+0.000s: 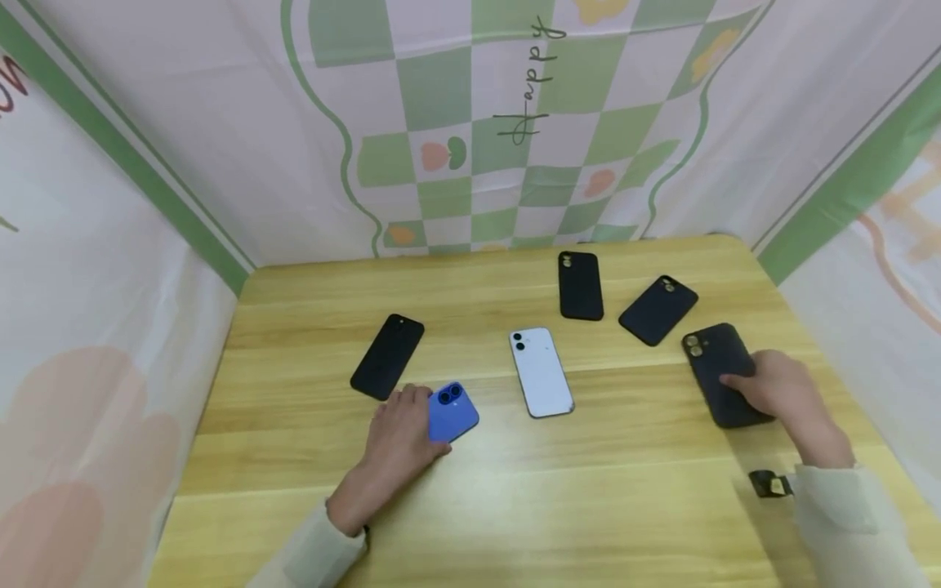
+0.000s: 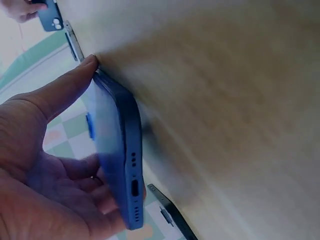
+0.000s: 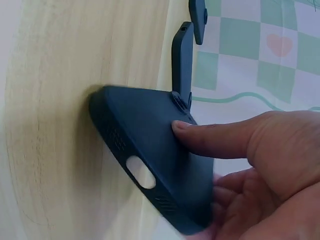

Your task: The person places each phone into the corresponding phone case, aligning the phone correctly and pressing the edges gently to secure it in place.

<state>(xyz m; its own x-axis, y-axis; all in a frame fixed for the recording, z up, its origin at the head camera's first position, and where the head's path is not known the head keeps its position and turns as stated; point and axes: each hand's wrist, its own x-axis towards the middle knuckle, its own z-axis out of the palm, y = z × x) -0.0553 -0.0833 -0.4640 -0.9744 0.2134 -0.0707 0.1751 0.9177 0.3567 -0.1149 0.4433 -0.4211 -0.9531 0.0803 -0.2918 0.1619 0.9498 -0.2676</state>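
My left hand (image 1: 397, 433) grips a blue phone (image 1: 457, 418) by its edges, back side up, with its twin cameras showing. In the left wrist view, the thumb is on one long edge of the blue phone (image 2: 112, 130) and the fingers are on the other. My right hand (image 1: 790, 392) holds a dark phone case (image 1: 716, 376) near the table's right side. From the right wrist, the thumb presses on the back of the case (image 3: 150, 125), while the fingers are partly hidden beyond its edge. Light shows through the port hole of this tilted case.
A white phone (image 1: 542, 371) lies between the hands. Beyond the left hand is a black phone-shaped item (image 1: 387, 357). Two more dark cases (image 1: 581, 286) lie toward the back right of the wooden table (image 1: 588, 506). Patterned cloth (image 1: 441, 98) hangs behind and at both sides.
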